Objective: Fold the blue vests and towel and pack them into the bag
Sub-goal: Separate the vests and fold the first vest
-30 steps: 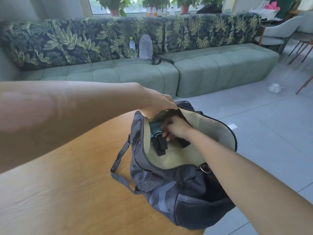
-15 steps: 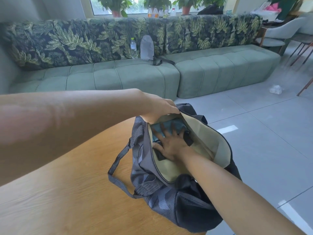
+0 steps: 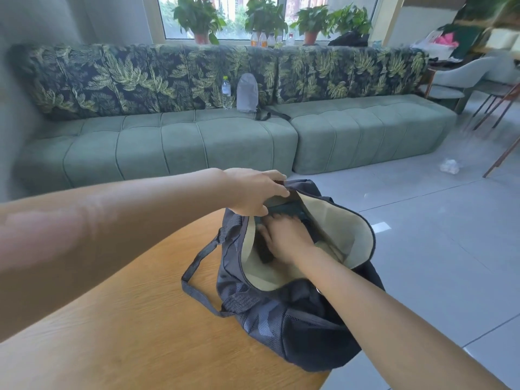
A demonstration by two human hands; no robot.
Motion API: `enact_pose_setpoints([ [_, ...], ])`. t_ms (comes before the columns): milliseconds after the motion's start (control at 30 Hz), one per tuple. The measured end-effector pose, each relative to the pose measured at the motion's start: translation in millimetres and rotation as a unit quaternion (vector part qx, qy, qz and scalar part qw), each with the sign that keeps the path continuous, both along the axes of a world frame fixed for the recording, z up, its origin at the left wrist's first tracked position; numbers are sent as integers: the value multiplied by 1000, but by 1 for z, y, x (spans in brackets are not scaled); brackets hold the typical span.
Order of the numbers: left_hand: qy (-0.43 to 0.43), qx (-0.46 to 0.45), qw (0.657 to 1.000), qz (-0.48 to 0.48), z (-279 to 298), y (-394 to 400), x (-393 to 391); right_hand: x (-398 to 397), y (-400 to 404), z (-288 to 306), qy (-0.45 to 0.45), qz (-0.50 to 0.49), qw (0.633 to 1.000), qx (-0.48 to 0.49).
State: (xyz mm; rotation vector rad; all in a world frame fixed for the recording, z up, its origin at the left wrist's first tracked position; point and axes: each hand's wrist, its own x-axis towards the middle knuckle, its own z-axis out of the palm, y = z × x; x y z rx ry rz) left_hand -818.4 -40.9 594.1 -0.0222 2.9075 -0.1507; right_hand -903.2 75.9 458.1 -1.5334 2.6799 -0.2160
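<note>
Sofa (image 3: 225, 142) cushions in a nubby sage-green weave run along the far wall, tufted into soft blocks, with a dark leaf-printed backrest behind them. Nearer, a table (image 3: 112, 333) of warm orange wood shows long straight grain and a rounded edge. At that edge sits the bag (image 3: 295, 327), a slouching dark navy duffel with mesh panels and a flat woven strap looping onto the wood; its mouth gapes wide, showing a smooth beige lining. The left hand (image 3: 256, 192) pinches the far rim of the opening, fingers curled over the fabric and thumb beneath, holding it up. The right hand (image 3: 284, 235) is down inside the bag, fingers spread flat and pressing on what lies there. Just beyond those fingers a strip of blue-teal cloth (image 3: 289, 210) shows, folded and tucked deep against the lining; whether it is a vest or the towel I cannot tell. On the sofa seat stand a rounded grey pouch (image 3: 247, 92) and, just beside it, a slim clear water bottle (image 3: 226, 92).
</note>
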Motion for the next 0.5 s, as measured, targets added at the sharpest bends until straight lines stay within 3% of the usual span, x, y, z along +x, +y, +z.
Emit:
enact_pose_setpoints([
  [233, 213, 81, 969, 97, 17, 9, 102, 51, 51, 73, -20, -59, 977, -203],
  [333, 274, 113, 943, 152, 5, 6, 164, 89, 64, 90, -36, -29, 962, -268],
  [500, 329, 175, 891, 260, -24, 0, 281, 166, 59, 91, -79, 36, 951, -297],
])
